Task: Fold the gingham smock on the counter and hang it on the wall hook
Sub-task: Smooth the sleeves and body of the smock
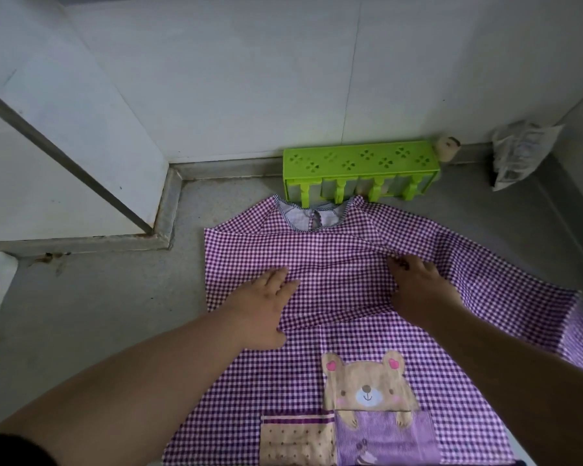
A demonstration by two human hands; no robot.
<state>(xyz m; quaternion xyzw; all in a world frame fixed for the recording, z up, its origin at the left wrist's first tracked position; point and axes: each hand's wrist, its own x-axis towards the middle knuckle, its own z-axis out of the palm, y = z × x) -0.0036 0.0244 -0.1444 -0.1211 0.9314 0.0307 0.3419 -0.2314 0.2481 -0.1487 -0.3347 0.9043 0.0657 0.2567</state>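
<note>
Folding is under way on the smock (320, 274), which lies spread front-up on the grey counter (108, 297), its neckline close to the back edge and its hem running off toward the near edge. Its long axis runs from back edge to near edge, collar pointing away from the person. On the left side the sleeve looks already turned in, leaving a straight edge; on the right the sleeve still trails out toward the right edge of the counter.

The left hand (266, 304) lies flat with fingers straight, pressing the chest of the cloth. The right hand (418, 284) has its fingers curled into a bunched ridge of fabric beside the right sleeve, apparently pinching it.

To do this step well, I would keep the left palm down as an anchor so the body does not slide, and bring the right sleeve over in one smooth sweep, matching the new edge to the straight left one. Smooth outward from the middle before the next fold, or wrinkles get locked in.

A green rack (360, 163) with pegs stands at the back edge, just beyond the collar.
</note>
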